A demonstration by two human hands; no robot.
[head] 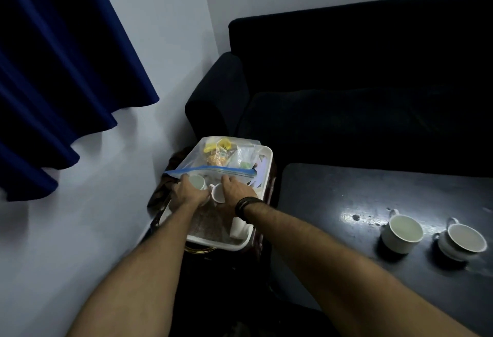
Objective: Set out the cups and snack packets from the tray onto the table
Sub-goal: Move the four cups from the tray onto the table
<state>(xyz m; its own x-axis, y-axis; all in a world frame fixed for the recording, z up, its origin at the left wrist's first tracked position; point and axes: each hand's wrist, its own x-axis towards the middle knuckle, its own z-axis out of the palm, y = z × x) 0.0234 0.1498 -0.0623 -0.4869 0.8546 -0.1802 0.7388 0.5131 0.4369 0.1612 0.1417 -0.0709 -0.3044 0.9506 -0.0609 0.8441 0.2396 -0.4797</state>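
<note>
A white tray (262,159) rests on a low stand left of the dark table (333,192). In it lie a clear zip bag with snack packets (226,156) at the far end and two white cups. My left hand (186,192) wraps around the left cup (197,181), which is upright. My right hand (236,190), a dark band on its wrist, lies over the second cup (217,194), which is tilted on its side. Two more white cups stand on the table at the right, one (401,232) bare and one (465,238) on a saucer.
A dark sofa (346,91) stands behind the tray and table. A blue curtain (58,69) hangs at the left against a pale wall. A folded white napkin (240,226) lies at the tray's near right corner.
</note>
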